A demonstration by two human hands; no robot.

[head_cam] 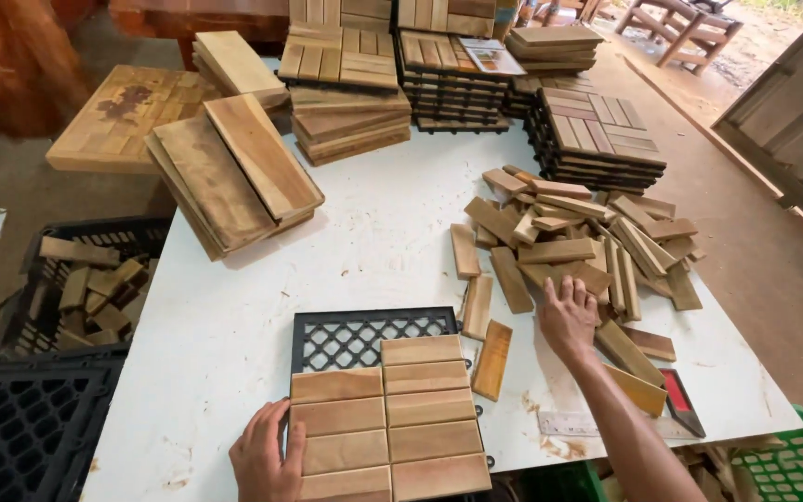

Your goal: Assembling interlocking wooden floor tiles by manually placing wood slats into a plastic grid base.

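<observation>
A black plastic grid tile base (355, 336) lies on the white table (374, 232) in front of me, most of it covered by short wooden slats (388, 418) laid in two columns. My left hand (267, 455) rests on the left edge of those slats. My right hand (567, 316) reaches out flat onto a loose pile of wooden slats (573, 242) on the right side of the table, fingers spread on them. One loose slat (493, 359) lies just right of the tile base.
Stacks of finished wooden tiles (597, 139) and planks (234, 172) stand at the table's far side. A black crate with wood offcuts (85, 284) sits at left, a green crate (783, 465) at lower right. A red-black tool (682, 402) lies near the right edge.
</observation>
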